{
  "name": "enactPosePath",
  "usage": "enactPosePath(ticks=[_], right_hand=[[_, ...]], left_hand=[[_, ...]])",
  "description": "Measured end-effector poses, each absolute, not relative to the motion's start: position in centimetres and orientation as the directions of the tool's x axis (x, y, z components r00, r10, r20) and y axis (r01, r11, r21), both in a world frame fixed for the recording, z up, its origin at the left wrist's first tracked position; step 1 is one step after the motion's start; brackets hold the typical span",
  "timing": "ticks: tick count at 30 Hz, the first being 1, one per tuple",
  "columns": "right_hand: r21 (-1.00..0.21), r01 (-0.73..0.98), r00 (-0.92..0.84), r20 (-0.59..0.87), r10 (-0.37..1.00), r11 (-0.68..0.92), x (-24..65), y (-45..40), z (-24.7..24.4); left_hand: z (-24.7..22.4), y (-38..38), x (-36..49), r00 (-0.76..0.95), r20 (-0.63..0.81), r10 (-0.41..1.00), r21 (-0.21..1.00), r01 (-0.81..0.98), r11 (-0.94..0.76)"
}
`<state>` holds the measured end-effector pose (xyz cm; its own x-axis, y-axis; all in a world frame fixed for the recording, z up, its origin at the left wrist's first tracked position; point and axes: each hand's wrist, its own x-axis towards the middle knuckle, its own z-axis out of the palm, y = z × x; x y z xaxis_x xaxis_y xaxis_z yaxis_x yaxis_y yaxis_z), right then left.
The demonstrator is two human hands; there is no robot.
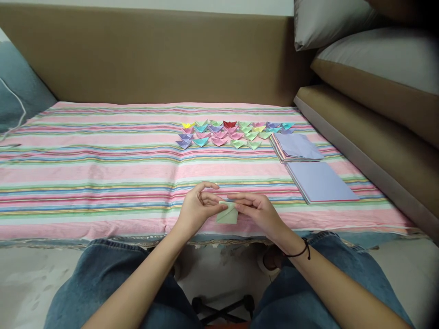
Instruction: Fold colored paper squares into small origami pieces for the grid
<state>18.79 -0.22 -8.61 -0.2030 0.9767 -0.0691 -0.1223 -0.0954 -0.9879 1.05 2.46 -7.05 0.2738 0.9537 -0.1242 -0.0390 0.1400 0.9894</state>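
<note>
Between my two hands is a small pale green folded paper, held up near the front edge of the striped cloth. My left hand pinches its upper left part between thumb and fingers, the index finger raised above it. At the upper right corner, the thumb and fingers of my right hand grip the same paper. A diagonal fold line runs across its face. Farther back stand several small folded paper boats in rows, in purple, blue, pink, green, yellow and red.
To the right lie a stack of purple-topped square paper and a looser stack of folded sheets behind it. Grey and brown cushions line the right side. A brown backrest rises behind the striped cloth.
</note>
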Motion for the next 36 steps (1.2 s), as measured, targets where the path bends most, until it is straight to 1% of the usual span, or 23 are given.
enactPosePath(ticks=[2, 6, 9, 11, 13, 15, 18, 20, 22, 28, 32, 36], right_hand=[[-0.993, -0.088, -0.211, -0.057, 0.976, -0.077, 18.9, -0.2, -8.7], [-0.998, 0.058, -0.241, 0.006, 0.970, 0.020, 18.8, -0.3, -8.9], [-0.990, 0.139, -0.308, -0.005, 0.951, 0.040, 18.9, -0.3, -9.0], [-0.986, 0.163, -0.332, -0.026, 0.943, 0.030, 19.0, -0.2, -9.0], [-0.988, 0.150, -0.328, -0.023, 0.944, 0.028, 19.3, 0.0, -8.8], [-0.994, 0.107, -0.278, 0.001, 0.961, 0.032, 19.4, 0.2, -8.6], [-0.999, 0.030, -0.131, 0.021, 0.991, 0.025, 19.4, 0.3, -8.5], [-1.000, 0.008, -0.043, 0.024, 0.999, 0.024, 19.1, 0.2, -8.5], [-0.999, -0.002, 0.008, 0.036, 0.999, 0.036, 18.8, 0.1, -8.7], [-0.997, -0.011, 0.093, 0.081, 0.992, 0.082, 17.9, -0.3, -9.2], [-0.990, 0.055, 0.081, 0.132, 0.988, 0.128, 18.0, -0.2, -9.1], [-0.988, 0.080, 0.093, 0.136, 0.986, 0.129, 18.2, 0.0, -8.9]], left_hand=[[-7.1, 2.5, 1.0, 0.287, -0.120, 0.950, 0.990, -0.031, 0.135], [-7.5, 2.5, 0.9, 0.352, -0.095, 0.931, 0.995, 0.022, 0.094], [-8.0, 2.6, 0.8, 0.414, -0.077, 0.907, 0.997, 0.031, 0.071], [-8.2, 2.6, 0.8, 0.424, -0.070, 0.903, 0.997, 0.010, 0.073], [-8.2, 2.6, 1.0, 0.415, -0.061, 0.908, 0.996, -0.027, 0.079], [-8.2, 2.4, 1.3, 0.395, -0.050, 0.917, 0.992, -0.086, 0.091], [-8.2, 2.1, 2.0, 0.365, -0.031, 0.930, 0.981, -0.167, 0.098], [-8.4, 1.8, 2.6, 0.351, -0.044, 0.935, 0.978, -0.177, 0.113], [-8.7, 1.6, 3.0, 0.316, -0.082, 0.945, 0.977, -0.162, 0.139], [-8.7, 1.3, 3.4, 0.176, -0.156, 0.972, 0.971, -0.153, 0.183], [-8.4, 1.3, 3.3, 0.177, -0.193, 0.965, 0.947, -0.225, 0.230], [-8.2, 1.4, 3.2, 0.203, -0.200, 0.959, 0.934, -0.257, 0.249]])
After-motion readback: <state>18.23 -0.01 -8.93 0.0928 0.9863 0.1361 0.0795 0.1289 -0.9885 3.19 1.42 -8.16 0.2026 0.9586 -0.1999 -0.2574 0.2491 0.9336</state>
